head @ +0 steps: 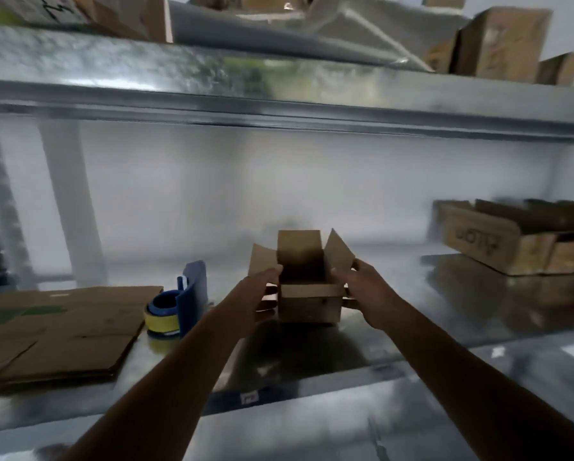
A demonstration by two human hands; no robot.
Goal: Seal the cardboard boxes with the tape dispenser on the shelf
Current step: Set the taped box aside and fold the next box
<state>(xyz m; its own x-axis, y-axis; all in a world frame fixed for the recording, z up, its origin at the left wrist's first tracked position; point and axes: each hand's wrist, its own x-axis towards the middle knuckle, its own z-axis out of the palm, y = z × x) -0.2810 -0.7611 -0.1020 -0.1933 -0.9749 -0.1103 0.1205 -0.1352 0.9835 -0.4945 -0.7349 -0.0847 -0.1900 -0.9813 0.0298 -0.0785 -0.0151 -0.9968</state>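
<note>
- One small cardboard box [309, 304] is seen upright on the metal shelf [412, 331], about mid-width and set back from the near edge. All four top flaps are raised, so the closing step is judged not yet done.
- At the box's left flap the left hand [259, 291] is laid with its fingers seemingly stretched out, not curled; nothing is clamped in it.
- At the foot of the right flap the right hand [362, 287] is placed. Whether its fingers are curled round the cardboard cannot be told through the blur.
- Just left of the left forearm the tape dispenser [179, 304], blue with a yellow roll, is stood untouched on the shelf, beside a flattened cardboard sheet [62, 331].
- Far to the right, other open boxes [498, 241] are stacked, well apart from the hands.
- Sliding is to be expected if the flaps are pressed from one side only, since the box looks light and the metal smooth.
- Folded flaps may spring up once a hand is freed for the dispenser, and tape could then be laid crooked.
- The dispenser could be knocked over by the left forearm, given how near it is.
</note>
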